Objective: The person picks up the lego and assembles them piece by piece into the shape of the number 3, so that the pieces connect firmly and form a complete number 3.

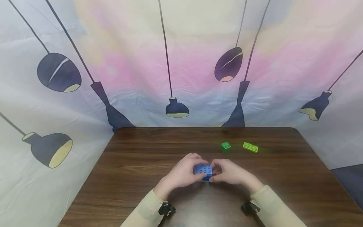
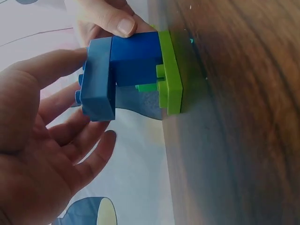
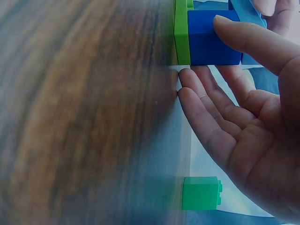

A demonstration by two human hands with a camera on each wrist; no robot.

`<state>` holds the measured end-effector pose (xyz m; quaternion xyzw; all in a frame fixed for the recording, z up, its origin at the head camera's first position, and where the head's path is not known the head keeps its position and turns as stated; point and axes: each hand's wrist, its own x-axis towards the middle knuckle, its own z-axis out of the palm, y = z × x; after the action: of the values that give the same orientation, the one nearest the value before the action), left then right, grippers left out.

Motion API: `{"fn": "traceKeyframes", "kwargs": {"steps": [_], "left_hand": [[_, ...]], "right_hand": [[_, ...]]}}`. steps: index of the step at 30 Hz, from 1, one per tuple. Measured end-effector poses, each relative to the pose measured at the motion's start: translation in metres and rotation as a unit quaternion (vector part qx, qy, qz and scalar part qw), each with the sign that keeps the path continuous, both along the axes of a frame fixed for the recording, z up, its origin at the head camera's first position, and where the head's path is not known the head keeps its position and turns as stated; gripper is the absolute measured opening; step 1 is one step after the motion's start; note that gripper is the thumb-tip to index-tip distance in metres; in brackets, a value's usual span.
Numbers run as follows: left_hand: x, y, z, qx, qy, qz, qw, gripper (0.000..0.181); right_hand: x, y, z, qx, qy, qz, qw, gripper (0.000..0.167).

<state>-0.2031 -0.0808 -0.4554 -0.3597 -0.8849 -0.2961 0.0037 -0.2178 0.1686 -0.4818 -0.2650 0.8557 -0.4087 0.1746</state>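
Observation:
A stack stands on the table: a lime green plate (image 2: 173,79) at the bottom, a dark blue brick (image 2: 136,56) on one end of it, and a lighter blue brick (image 2: 99,79) on top, studs up. My left hand (image 1: 182,171) holds the top blue brick between thumb and fingers from the left. My right hand (image 1: 231,171) pinches the dark blue brick from the right, its thumb on the near face in the right wrist view. Beneath the top brick's left part, a gap shows in the left wrist view.
Behind the hands, a small green brick (image 1: 226,146) and a lime green plate with studs (image 1: 250,147) lie on the brown wooden table (image 1: 147,142). A cloth printed with lamps (image 1: 198,63) hangs beyond the table's far edge.

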Motion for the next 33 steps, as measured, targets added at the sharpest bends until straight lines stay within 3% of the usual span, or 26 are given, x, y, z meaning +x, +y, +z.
{"fn": "traceKeyframes", "kwargs": {"steps": [14, 33], "left_hand": [[0.005, 0.011, -0.005, 0.034, -0.006, 0.054, 0.998, 0.023], [0.008, 0.012, -0.003, 0.017, -0.012, 0.073, 0.9971, 0.025]], "right_hand": [[0.0, 0.0, 0.002, -0.002, -0.003, -0.001, 1.0, 0.027], [0.001, 0.0, 0.002, 0.001, 0.006, -0.001, 1.0, 0.026]]}}
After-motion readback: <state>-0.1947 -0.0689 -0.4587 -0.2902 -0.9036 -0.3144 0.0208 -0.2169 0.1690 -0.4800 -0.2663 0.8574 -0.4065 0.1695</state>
